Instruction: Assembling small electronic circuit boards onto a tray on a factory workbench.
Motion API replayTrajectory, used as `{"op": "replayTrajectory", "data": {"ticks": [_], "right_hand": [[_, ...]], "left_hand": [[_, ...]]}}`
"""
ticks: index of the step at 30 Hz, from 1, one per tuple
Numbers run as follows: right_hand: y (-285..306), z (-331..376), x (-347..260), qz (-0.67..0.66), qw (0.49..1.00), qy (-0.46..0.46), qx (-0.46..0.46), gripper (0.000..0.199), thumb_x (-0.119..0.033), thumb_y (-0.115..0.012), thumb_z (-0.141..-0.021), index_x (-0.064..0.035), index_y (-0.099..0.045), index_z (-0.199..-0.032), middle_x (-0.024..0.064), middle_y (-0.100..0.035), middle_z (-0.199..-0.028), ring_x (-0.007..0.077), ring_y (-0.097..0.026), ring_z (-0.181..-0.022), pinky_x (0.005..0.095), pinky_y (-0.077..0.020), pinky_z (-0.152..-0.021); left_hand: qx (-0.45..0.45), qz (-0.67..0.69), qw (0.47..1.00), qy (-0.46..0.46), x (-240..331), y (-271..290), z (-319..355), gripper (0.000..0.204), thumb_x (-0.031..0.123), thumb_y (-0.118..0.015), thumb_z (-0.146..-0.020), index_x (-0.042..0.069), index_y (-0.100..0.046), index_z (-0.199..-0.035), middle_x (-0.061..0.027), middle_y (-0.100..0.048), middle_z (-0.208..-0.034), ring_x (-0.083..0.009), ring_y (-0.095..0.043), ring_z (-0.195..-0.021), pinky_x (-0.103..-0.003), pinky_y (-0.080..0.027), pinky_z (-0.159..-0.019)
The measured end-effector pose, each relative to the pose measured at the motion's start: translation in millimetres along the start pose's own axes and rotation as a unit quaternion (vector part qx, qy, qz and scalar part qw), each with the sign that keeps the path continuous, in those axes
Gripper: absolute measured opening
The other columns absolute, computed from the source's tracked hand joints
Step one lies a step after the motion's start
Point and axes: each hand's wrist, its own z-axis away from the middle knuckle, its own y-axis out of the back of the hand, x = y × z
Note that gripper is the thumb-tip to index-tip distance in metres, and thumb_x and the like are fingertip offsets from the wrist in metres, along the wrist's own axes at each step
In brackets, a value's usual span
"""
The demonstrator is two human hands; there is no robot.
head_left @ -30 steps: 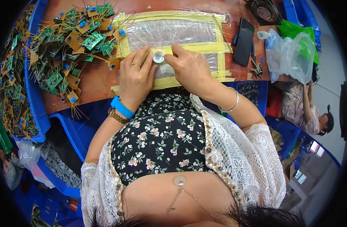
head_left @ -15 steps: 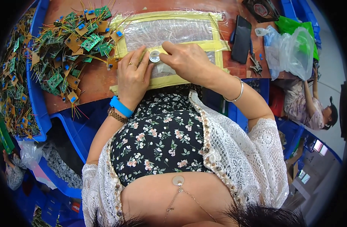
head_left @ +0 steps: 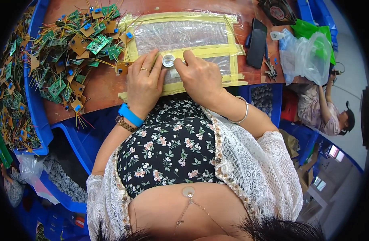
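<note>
Lying between left hand (head_left: 143,85) and right hand (head_left: 200,78) fingertips: round metal disc (head_left: 168,60).

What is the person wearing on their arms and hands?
The left hand has a ring on one finger. On the left wrist sit a bright blue band and a brown patterned bracelet just behind it. The right hand is bare, with a thin silver bangle on the wrist. White lace sleeves cover the upper arms; the forearms are uncovered.
</note>
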Motion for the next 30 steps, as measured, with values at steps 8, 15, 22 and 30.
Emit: {"op": "replayTrajectory", "data": {"ticks": [8, 15, 22, 30], "right_hand": [[-1.1, -2.6, 1.3, 0.004, 1.0, -0.014, 0.001, 0.009, -0.003, -0.063, -0.077, -0.0079, -0.059, -0.083, 0.0088, -0.053, -0.08, 0.0272, -0.066, -0.063, 0.0397, -0.0517, -0.05], [0.4, -14.8, 30.2, -0.06, 0.993, 0.101, -0.006, 0.011, -0.003, -0.064, -0.076, -0.0083, -0.059, -0.084, 0.0074, -0.053, -0.081, 0.0255, -0.066, -0.066, 0.0399, -0.0521, -0.053], [19.6, -46.9, 49.3, -0.044, 0.961, 0.256, -0.091, 0.003, -0.009, -0.066, -0.078, -0.0087, -0.064, -0.081, 0.0062, -0.057, -0.084, 0.0253, -0.068, -0.075, 0.0394, -0.0548, -0.06], [33.0, -37.5, 45.7, -0.012, 0.969, 0.238, -0.067, 0.006, -0.008, -0.066, -0.074, -0.0062, -0.06, -0.077, 0.0064, -0.054, -0.08, 0.0234, -0.064, -0.08, 0.0374, -0.0522, -0.061]], "left_hand": [[0.005, 0.007, 1.0, -0.006, 1.0, 2.3, -1.8, 0.035, 0.015, -0.073, -0.086, -0.001, -0.069, -0.117, -0.009, -0.062, -0.133, -0.027, -0.057, -0.118, -0.04, -0.045, -0.096], [0.006, -0.001, 1.0, -0.005, 0.6, 0.6, -0.1, 0.035, 0.015, -0.073, -0.086, -0.001, -0.069, -0.118, -0.0091, -0.062, -0.133, -0.0268, -0.057, -0.118, -0.04, -0.045, -0.096], [0.014, 0.001, 1.0, -0.009, 0.3, -1.4, -0.2, 0.034, 0.014, -0.073, -0.086, 0.0, -0.069, -0.117, -0.0083, -0.063, -0.132, -0.0272, -0.058, -0.117, -0.04, -0.045, -0.095], [0.008, -0.007, 1.0, -0.01, 1.4, 1.4, -1.5, 0.034, 0.015, -0.072, -0.087, 0.0, -0.069, -0.118, -0.0079, -0.063, -0.132, -0.0264, -0.058, -0.117, -0.04, -0.045, -0.095]]}}
